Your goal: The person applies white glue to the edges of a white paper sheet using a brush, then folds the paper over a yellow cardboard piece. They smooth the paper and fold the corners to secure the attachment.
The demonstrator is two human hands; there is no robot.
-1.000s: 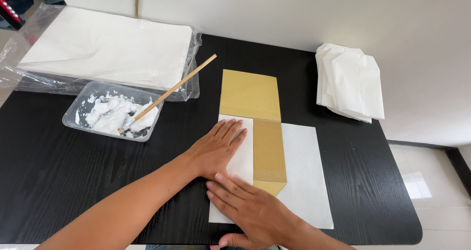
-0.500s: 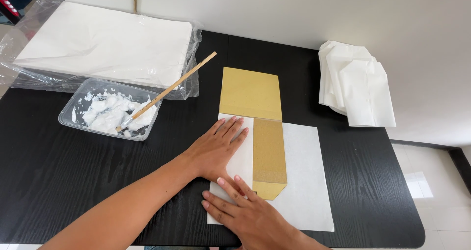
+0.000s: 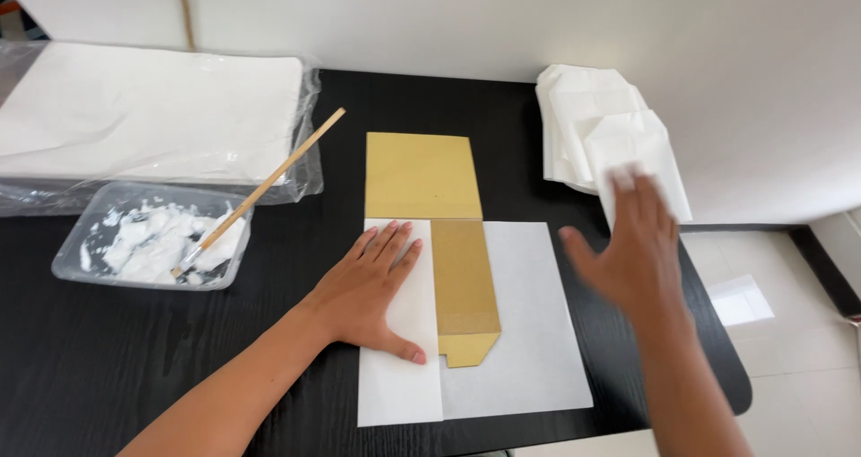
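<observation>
The right hand [image 3: 632,251] has lifted off the white paper sheet [image 3: 511,322] on the black desk [image 3: 134,358]; its grip is spread open, empty, blurred near the stack of folded white bags [image 3: 592,125]. The left hand [image 3: 372,291] still presses flat on the folded flap beside the tan cardboard template [image 3: 439,215]

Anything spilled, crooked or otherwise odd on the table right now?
Nothing spilled. The white paste stays inside the clear tray, with the wooden stick propped in it. The stack of folded white paper at the far right corner juts over the table edge. The right hand is blurred.
</observation>
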